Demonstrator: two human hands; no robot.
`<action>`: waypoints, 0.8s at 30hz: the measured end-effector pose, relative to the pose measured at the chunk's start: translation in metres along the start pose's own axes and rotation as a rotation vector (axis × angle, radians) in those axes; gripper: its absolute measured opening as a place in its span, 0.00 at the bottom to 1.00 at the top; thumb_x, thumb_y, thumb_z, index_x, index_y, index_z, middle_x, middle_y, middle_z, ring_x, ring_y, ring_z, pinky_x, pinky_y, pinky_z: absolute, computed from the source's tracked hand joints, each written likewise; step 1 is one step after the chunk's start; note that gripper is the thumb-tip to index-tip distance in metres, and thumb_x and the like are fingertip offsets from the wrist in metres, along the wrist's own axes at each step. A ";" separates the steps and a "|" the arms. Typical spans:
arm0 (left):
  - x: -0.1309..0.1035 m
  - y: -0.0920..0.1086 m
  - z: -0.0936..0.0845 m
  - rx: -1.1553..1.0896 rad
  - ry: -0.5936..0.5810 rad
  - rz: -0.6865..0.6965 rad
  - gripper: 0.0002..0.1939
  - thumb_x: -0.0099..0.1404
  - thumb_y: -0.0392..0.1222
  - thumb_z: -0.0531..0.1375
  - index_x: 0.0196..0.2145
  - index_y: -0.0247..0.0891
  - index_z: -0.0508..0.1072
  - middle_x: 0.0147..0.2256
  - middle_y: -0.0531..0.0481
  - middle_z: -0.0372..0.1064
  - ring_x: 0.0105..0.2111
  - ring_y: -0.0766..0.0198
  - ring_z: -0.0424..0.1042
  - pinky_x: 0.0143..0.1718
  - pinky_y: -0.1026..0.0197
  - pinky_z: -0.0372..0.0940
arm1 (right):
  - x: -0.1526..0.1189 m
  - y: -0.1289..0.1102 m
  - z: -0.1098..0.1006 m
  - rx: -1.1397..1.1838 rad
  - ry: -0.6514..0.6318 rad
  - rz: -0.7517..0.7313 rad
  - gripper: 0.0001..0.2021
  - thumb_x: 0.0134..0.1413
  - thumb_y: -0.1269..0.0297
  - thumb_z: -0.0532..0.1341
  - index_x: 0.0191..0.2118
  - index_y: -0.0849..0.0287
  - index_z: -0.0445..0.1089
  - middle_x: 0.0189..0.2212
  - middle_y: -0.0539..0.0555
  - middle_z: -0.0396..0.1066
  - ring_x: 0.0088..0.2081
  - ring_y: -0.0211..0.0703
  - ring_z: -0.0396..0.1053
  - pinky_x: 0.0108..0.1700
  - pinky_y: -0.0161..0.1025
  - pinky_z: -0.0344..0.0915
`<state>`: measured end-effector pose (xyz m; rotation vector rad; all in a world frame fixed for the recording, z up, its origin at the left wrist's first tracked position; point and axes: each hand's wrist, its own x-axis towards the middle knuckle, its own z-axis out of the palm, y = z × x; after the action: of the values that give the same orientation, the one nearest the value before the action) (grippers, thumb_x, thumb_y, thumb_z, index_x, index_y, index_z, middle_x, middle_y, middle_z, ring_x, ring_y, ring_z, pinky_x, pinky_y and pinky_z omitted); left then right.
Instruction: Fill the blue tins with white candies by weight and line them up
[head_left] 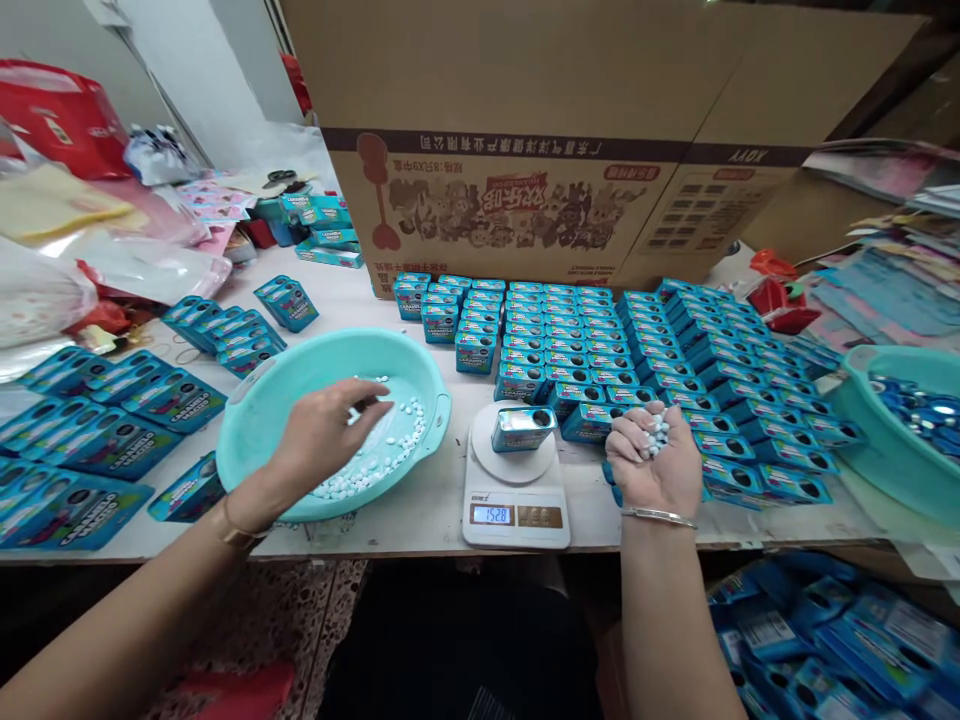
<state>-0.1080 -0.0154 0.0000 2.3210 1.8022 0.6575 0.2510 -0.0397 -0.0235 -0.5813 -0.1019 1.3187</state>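
Over the turquoise basin [259, 385], my left hand [326, 435] hovers with thumb and fingers apart, nothing visible between them. White candies [405, 440] lie along the basin's right and lower sides. My right hand [655, 455] is palm up at the right, fingers curled round a small heap of white candies [658, 434]. Between the hands stands a white kitchen scale [516, 500], its display reading about 152.8. One blue tin box [523, 428] rests on the scale's round plate, touched by neither hand.
Rows of blue boxes [559, 345] stand behind and right of the scale, before a large carton [525, 90]. More boxes [112, 440] stand at the left. A second turquoise basin [874, 440] holds blue pieces at the right; below it are heaped blue boxes [840, 640].
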 end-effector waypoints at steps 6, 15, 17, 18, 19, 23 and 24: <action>0.018 0.070 0.034 -0.112 -0.055 0.320 0.15 0.67 0.43 0.60 0.50 0.37 0.73 0.45 0.44 0.75 0.46 0.54 0.73 0.48 0.52 0.69 | 0.001 0.014 0.008 -0.012 -0.004 0.042 0.10 0.64 0.62 0.59 0.31 0.59 0.62 0.19 0.42 0.55 0.15 0.28 0.51 0.14 0.25 0.48; 0.038 0.130 0.051 -0.327 0.019 0.458 0.09 0.67 0.38 0.61 0.45 0.37 0.74 0.40 0.47 0.73 0.43 0.57 0.70 0.45 0.54 0.67 | 0.005 0.036 0.042 -0.032 -0.042 0.133 0.12 0.67 0.59 0.56 0.32 0.57 0.63 0.18 0.42 0.55 0.14 0.28 0.49 0.13 0.25 0.46; 0.044 0.143 0.051 -0.322 0.031 0.493 0.07 0.68 0.39 0.59 0.42 0.38 0.76 0.38 0.48 0.72 0.40 0.58 0.69 0.43 0.55 0.66 | 0.004 0.045 0.046 -0.019 -0.015 0.184 0.14 0.69 0.58 0.52 0.32 0.58 0.64 0.18 0.42 0.56 0.13 0.28 0.48 0.13 0.25 0.44; 0.048 0.149 0.051 -0.292 0.024 0.505 0.07 0.69 0.39 0.59 0.41 0.39 0.76 0.37 0.48 0.72 0.40 0.58 0.68 0.43 0.55 0.65 | 0.003 0.050 0.046 -0.017 -0.004 0.213 0.15 0.69 0.58 0.51 0.32 0.58 0.64 0.17 0.42 0.56 0.13 0.28 0.47 0.13 0.24 0.43; 0.051 0.154 0.051 -0.244 0.011 0.508 0.07 0.69 0.40 0.58 0.41 0.39 0.77 0.37 0.48 0.72 0.40 0.58 0.67 0.42 0.55 0.64 | 0.003 0.054 0.046 -0.020 0.002 0.239 0.16 0.69 0.57 0.51 0.31 0.59 0.64 0.16 0.42 0.55 0.12 0.28 0.46 0.13 0.24 0.42; 0.061 0.171 0.049 -0.005 -0.106 0.519 0.09 0.70 0.40 0.57 0.39 0.39 0.78 0.36 0.47 0.71 0.41 0.55 0.67 0.41 0.53 0.60 | 0.000 0.066 0.038 -0.090 0.018 0.227 0.15 0.61 0.55 0.60 0.28 0.59 0.64 0.14 0.41 0.54 0.12 0.29 0.47 0.13 0.26 0.44; 0.062 0.173 0.049 0.043 -0.136 0.533 0.09 0.70 0.41 0.57 0.38 0.38 0.78 0.36 0.46 0.71 0.41 0.54 0.67 0.41 0.53 0.59 | -0.001 0.067 0.035 -0.124 0.034 0.186 0.15 0.59 0.54 0.63 0.28 0.58 0.64 0.14 0.41 0.55 0.13 0.29 0.48 0.13 0.26 0.45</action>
<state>0.0783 0.0025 0.0346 2.8170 1.1500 0.5013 0.1782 -0.0197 -0.0243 -0.7324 -0.1045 1.4894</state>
